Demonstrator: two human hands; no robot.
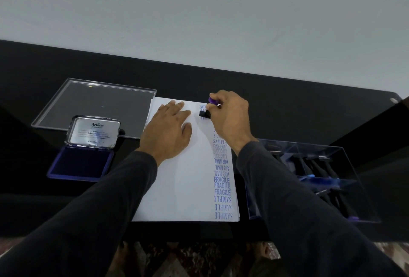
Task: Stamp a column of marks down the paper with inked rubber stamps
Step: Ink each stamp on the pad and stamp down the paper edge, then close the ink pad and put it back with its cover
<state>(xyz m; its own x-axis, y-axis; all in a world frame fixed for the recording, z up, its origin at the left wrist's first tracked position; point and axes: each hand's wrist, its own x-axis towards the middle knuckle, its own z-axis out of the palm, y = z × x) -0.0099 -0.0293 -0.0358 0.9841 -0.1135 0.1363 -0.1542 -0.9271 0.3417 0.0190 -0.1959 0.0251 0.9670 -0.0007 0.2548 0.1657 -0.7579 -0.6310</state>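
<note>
Head view: paper (188, 166) lies mid-table, pinned by the flat, open left hand (170, 128). At 12 o'clock of the printed column, the right hand (230, 117) grips the stamp (204, 113); press squarely, lift straight. Ink pad (84, 163) sits open at 9 o'clock.

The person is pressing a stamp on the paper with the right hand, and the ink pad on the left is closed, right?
Not quite. The head view shows the ink pad open, its lid up. The rest holds: the right hand presses the stamp on the paper.
</note>
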